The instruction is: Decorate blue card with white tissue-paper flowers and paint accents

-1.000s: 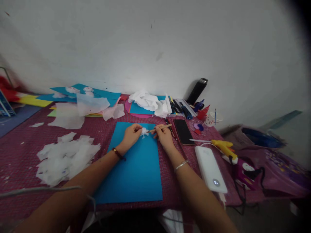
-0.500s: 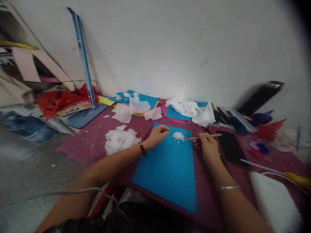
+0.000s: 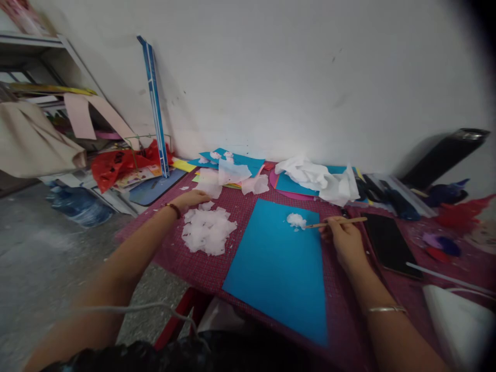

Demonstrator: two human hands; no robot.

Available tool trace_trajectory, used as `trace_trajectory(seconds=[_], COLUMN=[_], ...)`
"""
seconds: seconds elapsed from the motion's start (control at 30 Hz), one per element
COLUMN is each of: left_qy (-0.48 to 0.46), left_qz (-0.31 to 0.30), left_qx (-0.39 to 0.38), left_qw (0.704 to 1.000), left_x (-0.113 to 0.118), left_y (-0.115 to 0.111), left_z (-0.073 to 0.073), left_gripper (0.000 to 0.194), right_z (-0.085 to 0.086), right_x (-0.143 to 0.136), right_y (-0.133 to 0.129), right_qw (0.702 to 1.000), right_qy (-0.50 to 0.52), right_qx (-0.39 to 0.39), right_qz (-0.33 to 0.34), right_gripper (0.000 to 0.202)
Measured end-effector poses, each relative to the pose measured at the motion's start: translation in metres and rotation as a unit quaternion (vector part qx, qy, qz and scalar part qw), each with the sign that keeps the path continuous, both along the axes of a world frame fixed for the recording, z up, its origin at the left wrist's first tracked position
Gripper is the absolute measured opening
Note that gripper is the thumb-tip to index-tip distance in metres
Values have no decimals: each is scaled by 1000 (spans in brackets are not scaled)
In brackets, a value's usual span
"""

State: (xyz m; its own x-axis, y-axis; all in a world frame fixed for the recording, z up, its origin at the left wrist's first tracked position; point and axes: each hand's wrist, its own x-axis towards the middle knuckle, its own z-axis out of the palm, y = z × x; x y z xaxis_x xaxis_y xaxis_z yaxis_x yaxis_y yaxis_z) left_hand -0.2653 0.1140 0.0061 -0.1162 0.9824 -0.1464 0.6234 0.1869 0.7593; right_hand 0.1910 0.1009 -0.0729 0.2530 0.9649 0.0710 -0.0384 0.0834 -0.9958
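My right hand (image 3: 341, 236) grips a thin wooden stick (image 3: 354, 220), its tip touching or close to a small white paper clump (image 3: 296, 221). That clump lies near the far edge of a blue sheet (image 3: 277, 274). My left hand (image 3: 192, 198) reaches over the far side of a pile of white paper pieces (image 3: 209, 231), left of the sheet. Its fingers are stretched out, with nothing visible in them; their undersides are hidden.
Crumpled white paper (image 3: 310, 175) and pink-white tufts (image 3: 222, 155) on blue card lie at the back near the wall. On the right are a black phone (image 3: 389, 243), a white device (image 3: 459, 320) and a dark cylinder (image 3: 445, 155). A water bottle (image 3: 79, 205) lies on the floor.
My left hand has moved left from the blue sheet to the paper pile, its fingers extending from a closed pose. My right hand keeps the stick at the white clump. The view has shifted left.
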Motion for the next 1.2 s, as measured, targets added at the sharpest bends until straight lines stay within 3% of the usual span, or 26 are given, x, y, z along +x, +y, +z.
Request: trace_trajectory(seconds=[0.17, 0.47, 0.73, 0.87, 0.97, 1.07, 1.2], left_qy=[-30, 45, 75, 44, 13, -29, -116], left_qz=[-14, -32, -75, -95, -124, -177, -279], left_qx=[-60, -34, -88, -67, -38, -17, -8], left_qw=[998, 998, 991, 992, 991, 984, 953], left_x=[6, 6, 6, 11, 28, 65, 127], left_y=[7, 24, 22, 28, 28, 21, 13], left_z=[-8, 12, 0, 14, 30, 41, 36], left_gripper=[20, 16, 15, 19, 19, 17, 19], right_z=[-1, 3, -1, 0, 0, 0, 3], right_x=[3, 1, 1, 0, -1, -1, -2], right_y=[0, -1, -1, -1, 0, 0, -2], right_qw=[1000, 1000, 1000, 1000, 1000, 999, 1000], right_qy=[7, 21, 12, 11, 17, 29, 15], right_qx=[6, 2, -3, -5, 0, 6, 0], right_qz=[3, 4, 11, 12, 12, 13, 9], right_gripper=[29, 31, 27, 26, 26, 26, 28])
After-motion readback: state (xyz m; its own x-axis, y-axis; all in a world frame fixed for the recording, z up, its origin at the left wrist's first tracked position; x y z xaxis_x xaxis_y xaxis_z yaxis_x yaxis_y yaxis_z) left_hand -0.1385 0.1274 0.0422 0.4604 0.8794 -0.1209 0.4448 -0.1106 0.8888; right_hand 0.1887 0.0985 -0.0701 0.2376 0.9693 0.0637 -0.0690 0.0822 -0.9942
